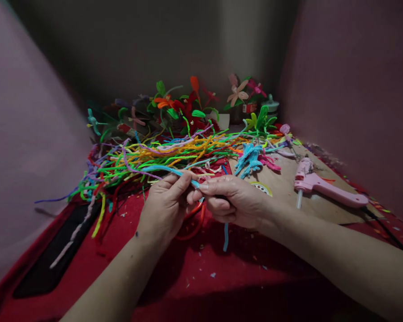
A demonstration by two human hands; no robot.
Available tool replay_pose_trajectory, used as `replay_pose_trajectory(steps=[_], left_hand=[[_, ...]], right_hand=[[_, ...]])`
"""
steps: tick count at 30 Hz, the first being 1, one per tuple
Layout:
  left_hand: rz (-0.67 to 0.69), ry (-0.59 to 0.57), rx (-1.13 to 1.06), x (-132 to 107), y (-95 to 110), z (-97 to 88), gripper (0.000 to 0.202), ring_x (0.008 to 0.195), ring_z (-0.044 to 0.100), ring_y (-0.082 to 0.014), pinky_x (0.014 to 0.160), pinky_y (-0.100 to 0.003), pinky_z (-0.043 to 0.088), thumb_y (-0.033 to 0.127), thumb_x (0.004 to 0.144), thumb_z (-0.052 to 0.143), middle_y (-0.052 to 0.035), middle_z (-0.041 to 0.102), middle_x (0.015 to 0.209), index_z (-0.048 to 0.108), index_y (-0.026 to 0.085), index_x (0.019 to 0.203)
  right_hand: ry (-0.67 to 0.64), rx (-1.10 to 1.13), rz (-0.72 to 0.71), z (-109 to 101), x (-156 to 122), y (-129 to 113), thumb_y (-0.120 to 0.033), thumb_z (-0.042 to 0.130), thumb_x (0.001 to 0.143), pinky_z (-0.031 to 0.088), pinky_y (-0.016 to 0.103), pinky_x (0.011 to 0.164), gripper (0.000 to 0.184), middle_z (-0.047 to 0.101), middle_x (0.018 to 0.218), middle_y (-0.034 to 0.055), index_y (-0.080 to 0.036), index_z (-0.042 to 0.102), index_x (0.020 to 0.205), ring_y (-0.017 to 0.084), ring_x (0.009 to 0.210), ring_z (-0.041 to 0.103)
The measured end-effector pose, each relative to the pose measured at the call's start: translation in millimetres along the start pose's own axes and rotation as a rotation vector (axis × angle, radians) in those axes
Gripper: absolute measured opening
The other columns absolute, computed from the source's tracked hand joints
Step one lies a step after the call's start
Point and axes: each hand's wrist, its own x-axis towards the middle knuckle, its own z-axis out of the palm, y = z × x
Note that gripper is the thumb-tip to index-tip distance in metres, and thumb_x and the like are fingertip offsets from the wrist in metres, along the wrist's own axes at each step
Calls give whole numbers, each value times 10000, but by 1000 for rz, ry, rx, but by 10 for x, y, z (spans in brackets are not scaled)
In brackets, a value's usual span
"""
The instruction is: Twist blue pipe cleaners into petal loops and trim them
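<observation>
My left hand (164, 205) and my right hand (233, 201) meet over the red cloth, both pinched on one light blue pipe cleaner (164, 168). Its long end runs left and up toward the pile; a short end hangs down below my right hand. An orange-red loop (195, 219), perhaps scissor handles, lies under my hands. Just beyond my fingers spreads a big heap of loose pipe cleaners (161, 154) in many colours.
A pink glue gun (322, 185) lies on a brown cardboard sheet (285, 185) at the right, its cord trailing off. Finished pipe-cleaner flowers (184, 105) stand at the back by the wall. A blue and pink twisted bunch (253, 158) rests on the cardboard. Walls close in on both sides.
</observation>
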Motion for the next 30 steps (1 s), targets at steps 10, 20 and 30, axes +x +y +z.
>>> replay_pose_trajectory(steps=[10, 20, 30], left_hand=[[72, 113, 48, 30, 81, -58, 111, 427, 439, -62, 455, -169, 376, 237, 719, 653, 37, 483, 438, 631, 128, 717], [185, 206, 6, 138, 140, -149, 92, 404, 395, -41, 386, -141, 288, 190, 685, 675, 42, 452, 438, 647, 103, 695], [148, 195, 23, 166, 152, -213, 121, 409, 401, -18, 372, -129, 261, 184, 660, 696, 19, 552, 572, 600, 113, 644]], right_hand=[[43, 16, 26, 68, -36, -23, -218, 488, 852, 81, 185, 329, 169, 190, 415, -113, -127, 626, 881, 53, 373, 57], [46, -26, 60, 15, -30, -140, -179, 461, 841, 84, 175, 324, 153, 211, 391, -117, -130, 606, 839, 50, 362, 48], [137, -59, 21, -84, -7, -196, -188, 487, 831, 71, 191, 324, 110, 208, 397, -112, -178, 516, 725, 57, 365, 57]])
